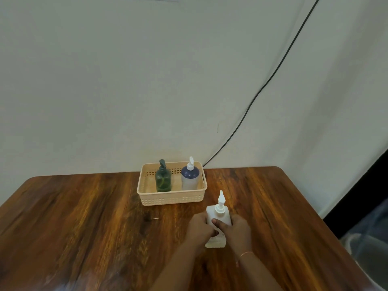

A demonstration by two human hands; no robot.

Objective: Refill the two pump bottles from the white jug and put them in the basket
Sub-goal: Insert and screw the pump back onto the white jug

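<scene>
Head view, single frame.

Worktop [84, 227]: dark brown wood grain, rounded far corners, set against a pale wall.

Basket [172, 199]: cream plastic, perforated sides, at the far middle of the worktop, close to the wall. Holds two items, both upright:
- Green pump bottle [163, 181]: translucent dark green, dark pump head, in the left half of the basket.
- Blue-topped pump bottle [190, 178]: pale body, dark blue shoulder, white pump head, in the right half of the basket, apart from the green one.

White jug [218, 215]: white, squarish body with a white pump-style nozzle on top, standing upright on the worktop just near of the basket's right end, apart from it. Gripped from both sides.

Left hand [199, 227]: on the left side of the white jug, fingers curled narrow around its body.

Right hand [239, 229]: on the right side of the white jug, fingers wrapped on it, thumb lying across the near face. A thin bracelet [245, 254] sits on this wrist.

Black cable [273, 74]: runs down the wall from upper right to behind the basket's far right corner.

Image slightly motion-blurred; labels on the bottles cannot be read.
</scene>
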